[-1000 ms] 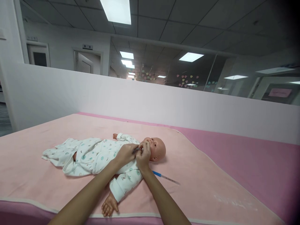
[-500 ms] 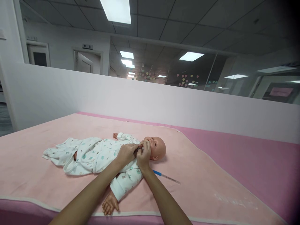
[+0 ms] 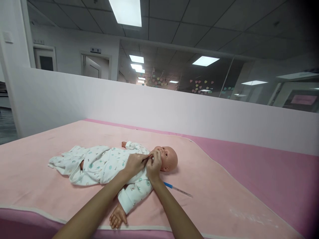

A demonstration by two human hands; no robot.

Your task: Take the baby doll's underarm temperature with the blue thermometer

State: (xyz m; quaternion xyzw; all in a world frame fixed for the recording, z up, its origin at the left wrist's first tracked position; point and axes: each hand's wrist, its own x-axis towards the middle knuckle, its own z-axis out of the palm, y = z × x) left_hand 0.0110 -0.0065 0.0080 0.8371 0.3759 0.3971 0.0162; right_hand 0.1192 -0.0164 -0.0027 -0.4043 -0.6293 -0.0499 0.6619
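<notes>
A baby doll (image 3: 170, 158) lies on its back with its bald head to the right. It wears a white patterned baby outfit (image 3: 107, 167). Both my hands meet at the doll's neck, just below its chin, and cover the neckline. My left hand (image 3: 136, 164) rests over the upper chest with fingertips pinched together. Curled fingers on my right hand (image 3: 154, 165) touch those of the left, close to the doll's cheek. Whatever is between the fingertips is hidden. By my right forearm lies a thin clear stick with a blue end (image 3: 168, 185), like a thermometer.
A peach-coloured mat (image 3: 214, 199) with pale edging covers the pink padded surface (image 3: 274, 166). A low white wall (image 3: 174, 106) runs along the back, with glass above its right part. The doll's near arm ends in a hand (image 3: 118, 216) by the front edge.
The whole view has shifted slightly, moving everything a little to the right. Both hands stay at the doll's neck, with only slight finger movement.
</notes>
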